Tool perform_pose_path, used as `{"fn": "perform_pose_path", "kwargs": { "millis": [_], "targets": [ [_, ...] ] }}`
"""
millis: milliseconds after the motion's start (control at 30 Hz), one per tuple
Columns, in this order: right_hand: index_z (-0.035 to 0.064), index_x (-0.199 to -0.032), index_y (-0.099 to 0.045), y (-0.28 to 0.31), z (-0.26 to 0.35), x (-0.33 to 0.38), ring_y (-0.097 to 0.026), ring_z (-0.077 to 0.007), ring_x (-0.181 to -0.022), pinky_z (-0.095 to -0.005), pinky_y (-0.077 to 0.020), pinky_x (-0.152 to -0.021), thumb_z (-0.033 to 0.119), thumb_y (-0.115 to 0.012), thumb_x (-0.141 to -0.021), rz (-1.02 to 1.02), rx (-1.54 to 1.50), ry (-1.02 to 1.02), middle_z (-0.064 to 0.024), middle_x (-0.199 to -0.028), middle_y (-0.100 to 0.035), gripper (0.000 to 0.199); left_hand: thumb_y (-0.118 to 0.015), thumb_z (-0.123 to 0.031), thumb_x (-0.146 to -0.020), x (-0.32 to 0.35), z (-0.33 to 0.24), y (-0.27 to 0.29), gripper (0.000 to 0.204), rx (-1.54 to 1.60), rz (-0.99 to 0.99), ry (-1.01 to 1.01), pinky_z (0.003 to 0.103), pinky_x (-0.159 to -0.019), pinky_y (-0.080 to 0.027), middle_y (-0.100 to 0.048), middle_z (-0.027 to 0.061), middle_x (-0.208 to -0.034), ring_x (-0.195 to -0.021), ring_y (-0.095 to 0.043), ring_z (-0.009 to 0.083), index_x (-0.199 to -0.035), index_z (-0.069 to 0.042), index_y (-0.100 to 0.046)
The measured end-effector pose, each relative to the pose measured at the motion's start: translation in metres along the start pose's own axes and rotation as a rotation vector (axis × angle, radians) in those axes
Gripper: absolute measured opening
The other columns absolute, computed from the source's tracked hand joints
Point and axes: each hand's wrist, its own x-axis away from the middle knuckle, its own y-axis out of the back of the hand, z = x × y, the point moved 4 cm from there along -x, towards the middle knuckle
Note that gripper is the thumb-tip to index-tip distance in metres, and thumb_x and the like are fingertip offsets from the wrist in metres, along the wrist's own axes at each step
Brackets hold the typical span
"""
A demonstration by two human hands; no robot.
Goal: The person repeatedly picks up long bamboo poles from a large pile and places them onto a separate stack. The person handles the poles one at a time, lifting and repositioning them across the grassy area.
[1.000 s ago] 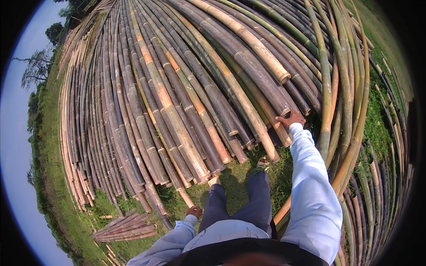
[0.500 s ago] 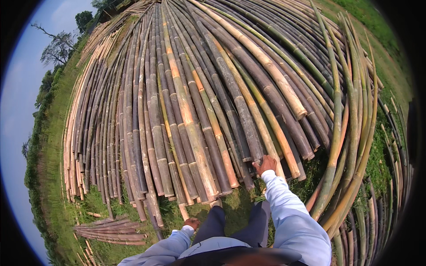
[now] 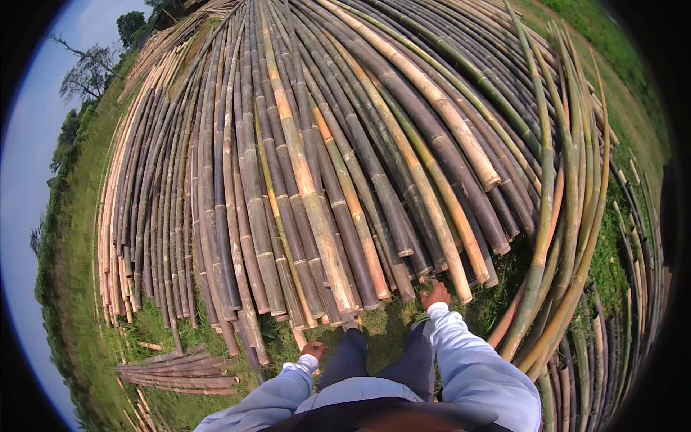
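Observation:
A wide stack of long bamboo poles (image 3: 324,158) lies on the grass in front of me, brown, tan and green, their cut ends facing me. My right hand (image 3: 435,294) hangs just below the cut ends of the brown poles, fingers loosely spread, holding nothing. My left hand (image 3: 313,351) is low beside my left leg, near the end of a thin tan pole (image 3: 299,337), and holds nothing that I can see. Both arms wear pale blue sleeves. My dark trouser legs (image 3: 389,356) stand on grass between the hands.
Several curved green and orange poles (image 3: 554,237) lie apart on the right. A small bundle of short thin sticks (image 3: 180,371) lies on the grass at the lower left. Grass (image 3: 79,237) borders the stack on the left, with trees (image 3: 90,72) far off.
My right hand has come down and leftward, away from the pole ends it touched at the right. The view has swung so more of the stack's left side shows.

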Motion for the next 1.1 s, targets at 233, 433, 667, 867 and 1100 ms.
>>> {"fn": "perform_pose_path", "kwargs": {
  "millis": [233,433,667,867,1100],
  "targets": [
    [0.0075,-0.126,-0.046,0.083,-0.1,-0.043,-0.051,-0.0336,-0.107,-0.0448,-0.0409,-0.089,0.029,-0.069,-0.076,-0.504,-0.087,-0.146,-0.0154,-0.113,-0.052,0.059,-0.063,-0.012,-0.082,0.021,-0.045,-0.019,0.017,0.177,0.044,-0.148,0.03,-0.053,-0.05,-0.064,0.0095,-0.073,-0.057,-0.061,0.0176,-0.091,0.002,-0.059],
    [0.0066,-0.132,-0.041,0.135,-0.144,-0.107,-0.047,-0.0318,-0.115,-0.0449,-0.0369,-0.094,0.055,-0.065,-0.076,-0.733,0.008,-0.322,-0.0138,-0.123,-0.049,0.078,-0.057,-0.002,-0.083,0.031,-0.072,-0.034,0.02,0.33,0.103,-0.065,0.026,-0.05,-0.045,-0.065,0.0107,-0.081,-0.06,-0.059,0.0155,-0.102,0.002,-0.057],
    [0.009,-0.127,-0.052,0.196,-0.159,-0.192,-0.049,-0.0311,-0.118,-0.0457,-0.0382,-0.096,0.077,-0.053,-0.07,-0.431,-0.03,-0.431,-0.0191,-0.123,-0.054,0.088,-0.06,-0.008,-0.083,0.045,-0.052,-0.046,0.027,0.22,0.002,0.113,0.033,-0.054,-0.05,-0.067,0.0148,-0.088,-0.068,-0.066,0.0242,-0.109,-0.002,-0.055],
    [0.0072,-0.144,-0.029,0.141,-0.107,-0.181,-0.029,-0.0278,-0.137,-0.0488,-0.0066,-0.115,0.079,-0.05,-0.069,0.231,-0.009,-0.097,-0.0188,-0.145,-0.035,0.107,-0.058,-0.008,-0.085,0.052,-0.062,-0.082,0.029,0.452,0.207,0.183,0.034,-0.061,-0.052,-0.066,0.0155,-0.091,-0.075,-0.065,0.0246,-0.111,0.002,-0.054],
    [0.0019,-0.126,-0.044,0.119,-0.087,-0.172,-0.056,-0.0348,-0.113,-0.0417,-0.0439,-0.097,0.037,-0.083,-0.06,0.177,-0.025,-0.203,-0.0226,-0.121,-0.057,0.085,-0.056,-0.006,-0.084,0.05,-0.12,-0.083,0.032,0.282,0.102,-0.071,0.031,-0.069,-0.053,-0.066,0.0142,-0.094,-0.079,-0.064,0.0205,-0.113,0.006,-0.055]
  ]
}}
